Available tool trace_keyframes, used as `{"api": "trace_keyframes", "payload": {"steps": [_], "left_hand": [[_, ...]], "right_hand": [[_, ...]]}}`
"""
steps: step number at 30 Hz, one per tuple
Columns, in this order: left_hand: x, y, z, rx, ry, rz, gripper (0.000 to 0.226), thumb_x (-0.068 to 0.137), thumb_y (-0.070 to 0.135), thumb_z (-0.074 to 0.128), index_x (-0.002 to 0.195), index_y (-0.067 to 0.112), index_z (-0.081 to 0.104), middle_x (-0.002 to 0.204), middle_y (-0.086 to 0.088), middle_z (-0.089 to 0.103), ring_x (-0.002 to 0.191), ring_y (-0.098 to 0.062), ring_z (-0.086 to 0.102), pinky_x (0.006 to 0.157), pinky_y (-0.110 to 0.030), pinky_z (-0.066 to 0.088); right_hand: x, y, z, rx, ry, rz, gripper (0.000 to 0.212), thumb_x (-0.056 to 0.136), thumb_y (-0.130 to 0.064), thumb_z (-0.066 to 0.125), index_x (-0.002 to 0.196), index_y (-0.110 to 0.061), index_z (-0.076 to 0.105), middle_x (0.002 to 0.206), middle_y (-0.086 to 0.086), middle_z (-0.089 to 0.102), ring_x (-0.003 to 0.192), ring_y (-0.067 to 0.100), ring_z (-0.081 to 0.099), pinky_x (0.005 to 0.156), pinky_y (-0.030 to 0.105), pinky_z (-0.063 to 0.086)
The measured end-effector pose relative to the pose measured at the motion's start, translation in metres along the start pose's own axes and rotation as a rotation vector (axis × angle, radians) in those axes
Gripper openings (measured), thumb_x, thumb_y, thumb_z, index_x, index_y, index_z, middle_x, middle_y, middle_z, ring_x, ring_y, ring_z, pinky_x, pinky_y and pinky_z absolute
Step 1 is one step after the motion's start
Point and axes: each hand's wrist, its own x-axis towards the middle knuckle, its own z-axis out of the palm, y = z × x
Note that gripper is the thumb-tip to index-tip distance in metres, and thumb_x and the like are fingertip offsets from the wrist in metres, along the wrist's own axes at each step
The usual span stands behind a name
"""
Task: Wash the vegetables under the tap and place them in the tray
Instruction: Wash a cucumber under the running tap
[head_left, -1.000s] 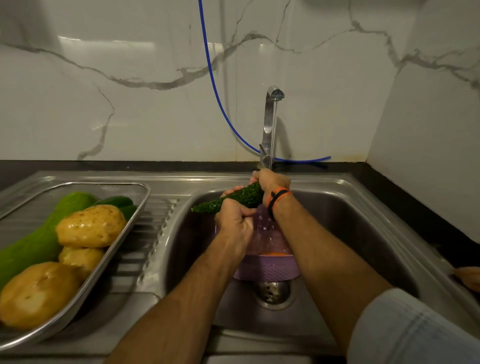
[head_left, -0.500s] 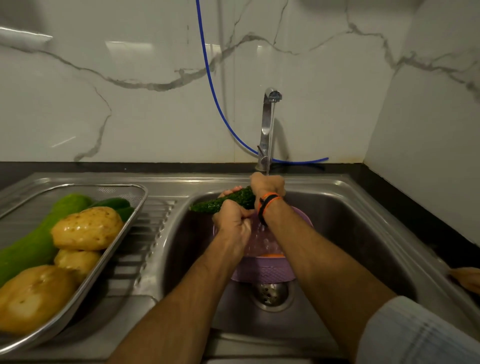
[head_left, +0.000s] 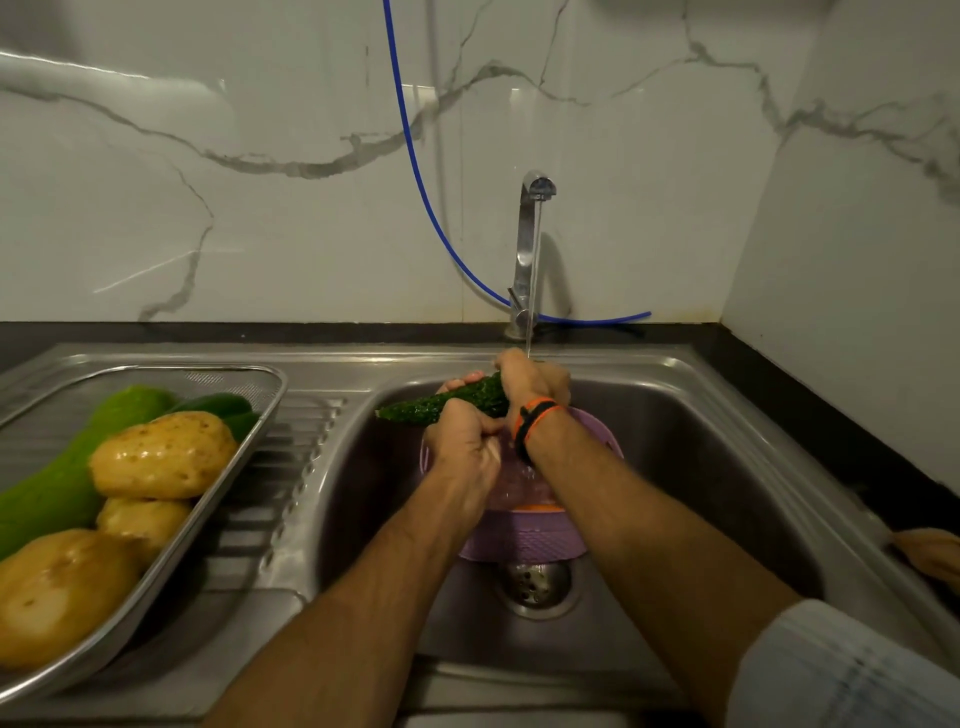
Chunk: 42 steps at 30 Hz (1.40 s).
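A dark green bumpy bitter gourd (head_left: 447, 402) lies crosswise over the sink basin under the running tap (head_left: 531, 249). My right hand (head_left: 530, 382) grips its right end, right where the water stream lands. My left hand (head_left: 462, 441) holds the gourd from below near its middle. A purple basket (head_left: 524, 540) sits in the sink beneath my hands, with something orange inside. The steel tray (head_left: 218, 499) on the left drainboard holds three wet potatoes (head_left: 163, 454), a long light green gourd (head_left: 52, 488) and darker green vegetables (head_left: 223, 405).
The sink drain (head_left: 535, 584) lies just in front of the basket. A blue hose (head_left: 431, 208) hangs down the marble wall to the tap base. Another person's hand (head_left: 930, 556) shows at the right edge on the sink rim. A black counter strip borders the sink.
Both hands and the bitter gourd have stayed under the stream, shifting slightly. The view has drifted a little.
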Motion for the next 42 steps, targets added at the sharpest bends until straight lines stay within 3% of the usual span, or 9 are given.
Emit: {"api": "trace_keyframes", "payload": {"steps": [7, 12, 15, 18, 21, 25, 29, 35, 42], "left_hand": [[0.003, 0.007, -0.003, -0.001, -0.098, -0.019, 0.06, 0.052, -0.035, 0.026, 0.085, 0.008, 0.051, 0.091, -0.01, 0.056, 0.1, -0.028, 0.057, 0.108, -0.061, 0.04], [0.0, 0.011, -0.004, 0.017, -0.063, -0.09, 0.057, 0.048, -0.02, 0.029, 0.09, 0.007, 0.055, 0.097, -0.014, 0.058, 0.099, -0.033, 0.059, 0.09, -0.06, 0.051], [-0.001, 0.013, -0.003, 0.037, -0.056, -0.155, 0.053, 0.056, -0.019, 0.027, 0.089, 0.006, 0.059, 0.102, -0.015, 0.059, 0.109, -0.038, 0.056, 0.099, -0.06, 0.047], [0.002, 0.011, -0.004, 0.106, -0.085, -0.159, 0.055, 0.068, -0.022, 0.028, 0.109, -0.002, 0.058, 0.108, -0.016, 0.062, 0.105, -0.038, 0.058, 0.079, -0.052, 0.055], [0.007, 0.008, -0.004, 0.218, -0.129, -0.114, 0.063, 0.061, -0.023, 0.037, 0.121, -0.011, 0.05, 0.119, -0.022, 0.057, 0.116, -0.041, 0.056, 0.092, -0.056, 0.053], [0.006, 0.006, -0.004, 0.465, -0.183, -0.003, 0.032, 0.088, -0.013, 0.06, 0.12, -0.011, 0.056, 0.113, -0.022, 0.066, 0.104, -0.031, 0.067, 0.087, -0.041, 0.058], [0.016, 0.007, -0.015, 0.805, -0.237, 0.151, 0.05, 0.085, 0.001, 0.073, 0.132, 0.004, 0.055, 0.122, -0.015, 0.067, 0.11, -0.025, 0.067, 0.096, -0.044, 0.055], [0.017, 0.005, -0.021, 1.129, -0.39, 0.291, 0.049, 0.081, 0.004, 0.076, 0.124, 0.022, 0.061, 0.123, -0.004, 0.068, 0.115, -0.019, 0.064, 0.101, -0.045, 0.052], [0.008, 0.001, -0.025, 1.563, -0.457, 0.504, 0.071, 0.072, 0.019, 0.087, 0.131, 0.013, 0.047, 0.114, 0.008, 0.055, 0.104, -0.007, 0.055, 0.078, -0.008, 0.042]], "right_hand": [[0.025, -0.036, -0.009, 0.049, -0.382, 0.085, 0.016, 0.093, -0.018, 0.057, 0.08, -0.008, 0.059, 0.054, 0.002, 0.06, 0.057, 0.017, 0.057, 0.074, 0.034, 0.057], [0.023, -0.019, -0.035, 0.272, -0.626, 0.169, 0.035, 0.094, -0.021, 0.061, 0.062, -0.012, 0.054, 0.056, 0.002, 0.054, 0.054, 0.015, 0.056, 0.066, 0.029, 0.052], [0.021, -0.006, -0.048, 0.227, -0.58, 0.108, 0.017, 0.091, -0.02, 0.067, 0.081, -0.007, 0.063, 0.076, 0.007, 0.064, 0.068, 0.018, 0.063, 0.072, 0.033, 0.056], [0.025, 0.002, -0.056, 0.09, -0.426, -0.011, 0.025, 0.087, -0.024, 0.072, 0.097, -0.002, 0.069, 0.095, 0.015, 0.069, 0.084, 0.027, 0.067, 0.085, 0.046, 0.056], [0.028, 0.015, -0.062, -0.006, -0.323, -0.034, 0.031, 0.09, -0.034, 0.067, 0.102, -0.005, 0.07, 0.101, 0.015, 0.072, 0.092, 0.03, 0.069, 0.086, 0.052, 0.056], [0.033, 0.028, -0.064, -0.133, -0.31, -0.017, 0.043, 0.094, -0.037, 0.06, 0.111, 0.001, 0.067, 0.103, 0.017, 0.07, 0.097, 0.032, 0.068, 0.086, 0.048, 0.057], [0.029, 0.032, -0.071, -0.392, -0.36, -0.187, 0.037, 0.096, -0.036, 0.057, 0.097, -0.004, 0.073, 0.09, 0.009, 0.071, 0.077, 0.021, 0.067, 0.07, 0.035, 0.055], [0.025, 0.018, -0.064, -0.098, -0.363, -0.319, 0.034, 0.096, -0.052, 0.051, 0.094, -0.024, 0.07, 0.098, -0.001, 0.073, 0.093, 0.016, 0.07, 0.084, 0.037, 0.057], [0.016, 0.019, -0.049, -0.049, -0.268, -0.37, 0.018, 0.088, -0.033, 0.069, 0.102, -0.022, 0.065, 0.098, 0.001, 0.072, 0.093, 0.017, 0.069, 0.09, 0.043, 0.055]]}}
